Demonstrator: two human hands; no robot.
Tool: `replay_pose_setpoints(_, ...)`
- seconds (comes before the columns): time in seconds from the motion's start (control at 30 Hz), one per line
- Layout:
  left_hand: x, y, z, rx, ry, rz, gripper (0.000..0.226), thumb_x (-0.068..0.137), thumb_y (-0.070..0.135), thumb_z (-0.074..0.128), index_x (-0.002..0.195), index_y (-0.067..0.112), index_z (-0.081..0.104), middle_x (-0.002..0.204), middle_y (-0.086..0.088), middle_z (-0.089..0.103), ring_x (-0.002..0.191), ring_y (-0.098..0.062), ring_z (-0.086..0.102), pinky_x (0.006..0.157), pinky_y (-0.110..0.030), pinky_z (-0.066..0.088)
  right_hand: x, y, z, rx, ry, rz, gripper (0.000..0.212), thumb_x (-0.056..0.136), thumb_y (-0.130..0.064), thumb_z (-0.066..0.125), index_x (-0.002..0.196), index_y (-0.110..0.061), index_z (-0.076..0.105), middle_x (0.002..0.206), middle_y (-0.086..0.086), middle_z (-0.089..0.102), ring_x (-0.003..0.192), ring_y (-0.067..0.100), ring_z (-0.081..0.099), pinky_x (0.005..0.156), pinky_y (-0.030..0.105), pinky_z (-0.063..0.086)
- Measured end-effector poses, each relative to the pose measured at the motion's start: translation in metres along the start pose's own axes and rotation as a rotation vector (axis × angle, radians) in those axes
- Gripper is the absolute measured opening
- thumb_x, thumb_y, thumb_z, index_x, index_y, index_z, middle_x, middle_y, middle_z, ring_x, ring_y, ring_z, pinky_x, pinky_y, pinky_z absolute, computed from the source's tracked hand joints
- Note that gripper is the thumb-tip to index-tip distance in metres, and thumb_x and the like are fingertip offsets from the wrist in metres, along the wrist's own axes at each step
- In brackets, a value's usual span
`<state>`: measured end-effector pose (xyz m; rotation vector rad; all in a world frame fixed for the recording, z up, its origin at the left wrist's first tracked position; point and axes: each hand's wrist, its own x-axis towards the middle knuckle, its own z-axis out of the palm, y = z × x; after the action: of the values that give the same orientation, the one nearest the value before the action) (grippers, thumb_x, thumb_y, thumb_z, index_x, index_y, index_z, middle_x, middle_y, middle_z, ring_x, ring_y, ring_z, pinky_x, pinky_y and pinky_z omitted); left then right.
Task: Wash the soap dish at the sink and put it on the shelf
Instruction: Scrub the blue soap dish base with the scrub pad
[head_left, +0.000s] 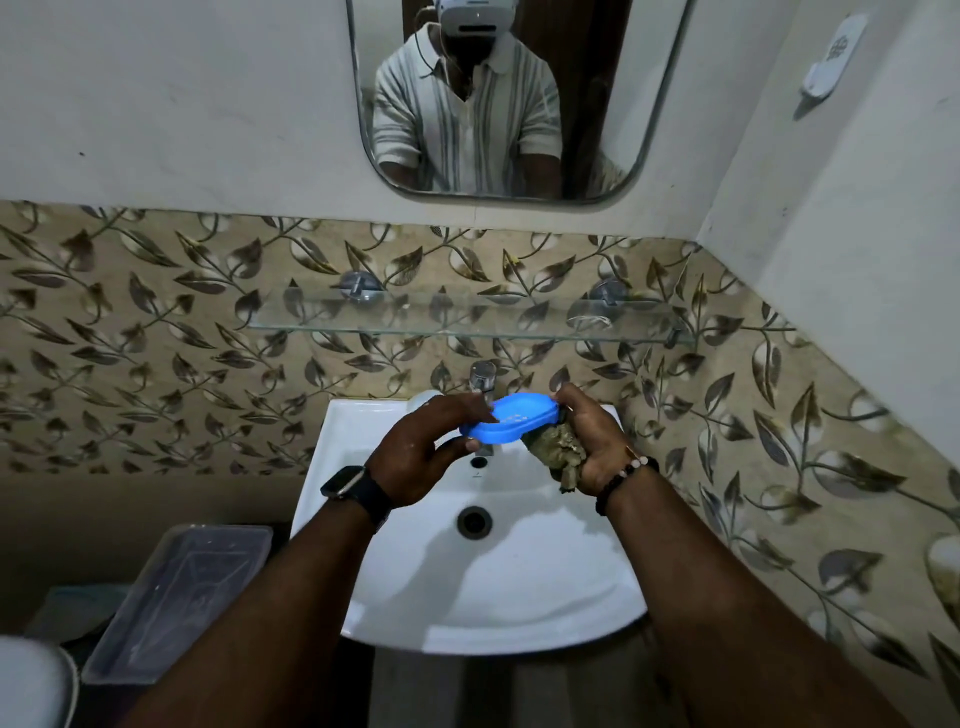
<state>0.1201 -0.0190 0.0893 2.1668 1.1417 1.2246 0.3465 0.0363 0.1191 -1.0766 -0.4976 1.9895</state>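
A person stands at a white sink fixed to a wall of leaf-patterned tiles, seen from above through a head camera. Both arms reach forward over the basin.

A blue oval dish is held in the air between the two hands. It sits over the back half of the sink, just in front of the tap, and is tilted with its left end lower. Small pale flecks show on its top face.

The left hand pinches the left end of the dish, with fingers on top and the thumb underneath. A dark watch is on that wrist.

The right hand is curled around a ragged, brownish-green scrubber, which bulges out below the right end of the dish. Its thumb also rests on the dish's right edge. A bead bracelet circles that wrist.

The drain lies in the middle of the basin, below the hands.

A glass shelf runs along the tiled wall above the tap, held by two metal mounts. Above it hangs a mirror with rounded corners, reflecting a striped short-sleeved shirt.

A clear plastic tub sits low to the left of the sink. A small white holder is fixed high on the right wall.
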Motion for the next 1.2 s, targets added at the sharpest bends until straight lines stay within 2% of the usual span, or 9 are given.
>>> replay_pose_setpoints(0.07,-0.003,-0.003,0.005,-0.068,0.049,-0.068,0.041,0.094,0.011,0.065,0.135,0.013,0.061,0.142,-0.005,0.053,0.134,-0.018,0.050,0.110,-0.033,0.043,0.004,0.005,0.000,0.001,0.064,-0.121,0.056,0.089,-0.018,0.055,0.136,0.010,0.049,0.084,0.021,0.069,0.062,0.026,0.067,0.056,0.033,0.059)
replay_pose_setpoints(0.13,-0.006,-0.002,0.012,-0.327,0.149,-0.315,0.046,0.094,0.011,0.066,0.138,0.016,0.056,0.137,-0.010,0.058,0.125,-0.025,0.059,0.107,-0.042,0.048,0.009,0.011,-0.002,-0.023,0.159,-0.220,0.045,0.084,-0.017,0.062,0.119,0.011,0.062,0.108,0.026,0.069,0.088,0.033,0.066,0.088,0.047,0.057)
replay_pose_setpoints(0.23,-0.008,0.001,0.021,-0.758,0.351,-0.585,0.043,0.094,0.016,0.064,0.136,0.006,0.058,0.130,-0.019,0.066,0.111,-0.033,0.067,0.096,-0.041,0.056,0.011,0.027,0.000,-0.101,0.234,-0.311,0.020,0.082,-0.018,0.066,0.085,0.002,0.068,0.069,0.012,0.065,0.057,0.022,0.062,0.058,0.032,0.055)
replay_pose_setpoints(0.33,-0.003,-0.001,0.019,-0.882,0.529,-0.743,0.032,0.096,0.002,0.060,0.127,-0.006,0.061,0.124,-0.025,0.067,0.106,-0.032,0.067,0.090,-0.035,0.059,0.013,0.044,0.000,-0.111,0.200,-0.361,0.019,0.089,-0.017,0.064,0.086,0.002,0.069,0.058,0.007,0.065,0.043,0.016,0.058,0.041,0.023,0.045)
replay_pose_setpoints(0.57,0.008,-0.001,0.002,-0.947,0.634,-0.766,0.029,0.094,-0.003,0.060,0.122,-0.008,0.064,0.104,-0.017,0.074,0.082,-0.019,0.074,0.073,-0.025,0.060,0.015,0.047,0.010,-0.139,0.085,-0.356,0.033,0.095,-0.016,0.062,0.111,0.012,0.064,0.059,0.008,0.064,0.044,0.016,0.057,0.042,0.025,0.048)
replay_pose_setpoints(0.7,0.013,-0.004,-0.011,-0.885,0.585,-0.712,0.035,0.092,-0.005,0.061,0.127,-0.004,0.062,0.110,-0.017,0.072,0.089,-0.020,0.073,0.077,-0.025,0.060,0.022,0.040,0.024,-0.205,0.142,-0.424,0.022,0.092,-0.015,0.068,0.101,0.004,0.071,0.092,0.017,0.070,0.080,0.024,0.063,0.074,0.037,0.054)
replay_pose_setpoints(0.83,0.011,-0.008,-0.030,-0.717,0.647,-0.713,0.033,0.091,-0.005,0.062,0.124,-0.002,0.065,0.106,-0.017,0.073,0.087,-0.021,0.073,0.077,-0.025,0.061,0.033,0.042,0.040,-0.406,0.197,-0.501,0.010,0.088,-0.016,0.072,0.093,-0.008,0.073,0.099,0.009,0.075,0.089,0.018,0.069,0.085,0.035,0.056)
replay_pose_setpoints(1.0,-0.003,-0.015,-0.050,-0.587,0.727,-0.742,0.025,0.091,-0.007,0.061,0.113,0.002,0.069,0.099,-0.015,0.072,0.085,-0.023,0.071,0.077,-0.026,0.060,0.045,0.057,0.066,-0.704,0.315,-0.530,0.015,0.078,-0.027,0.076,0.067,-0.021,0.069,0.076,-0.005,0.073,0.077,0.018,0.068,0.076,0.032,0.054)
replay_pose_setpoints(1.2,-0.024,-0.038,-0.065,-0.459,0.827,-0.839,0.023,0.092,-0.007,0.060,0.114,-0.010,0.065,0.097,-0.017,0.070,0.080,-0.022,0.065,0.068,-0.024,0.059,0.053,0.074,0.095,-0.943,0.309,-0.512,0.015,0.069,-0.026,0.071,0.063,-0.012,0.068,0.061,0.003,0.066,0.065,0.024,0.064,0.057,0.026,0.047)
